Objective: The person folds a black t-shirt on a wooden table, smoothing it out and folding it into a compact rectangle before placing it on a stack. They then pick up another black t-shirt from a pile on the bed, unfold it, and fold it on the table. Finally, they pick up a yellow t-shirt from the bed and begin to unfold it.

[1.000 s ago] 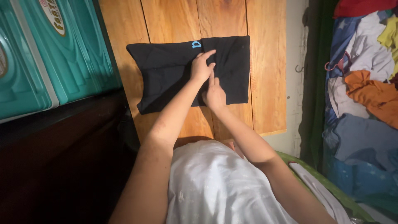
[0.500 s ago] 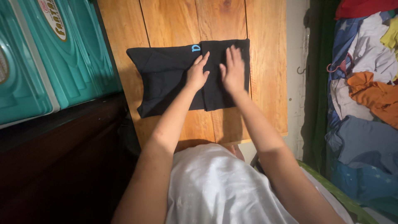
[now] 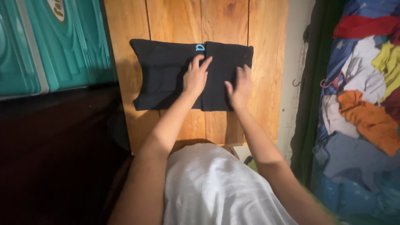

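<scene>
A black garment [image 3: 166, 75], partly folded, lies flat on a wooden surface [image 3: 266, 62] directly under both hands, its long axis running left to right across the planks. Its right part is doubled over, and the edge of that fold runs away from the person just beside the left hand's fingers [image 3: 199, 64]. The left hand [image 3: 195, 77] rests palm down near the garment's middle, fingers loosely spread and flat on the cloth, gripping nothing. The right hand [image 3: 238, 88] lies on the doubled part, nearer the garment's right edge, fingers slightly spread and pressing down, also pinching nothing. The larger unfolded part stretches out to the left of the left hand, so that hand is the nearer one to it. A small blue mark [image 3: 199, 47] shows at the far edge, just beyond the left fingers. Teal boxes [image 3: 62, 41] stand well to the left, and a heap of coloured clothes [image 3: 366, 96] lies well to the right.
</scene>
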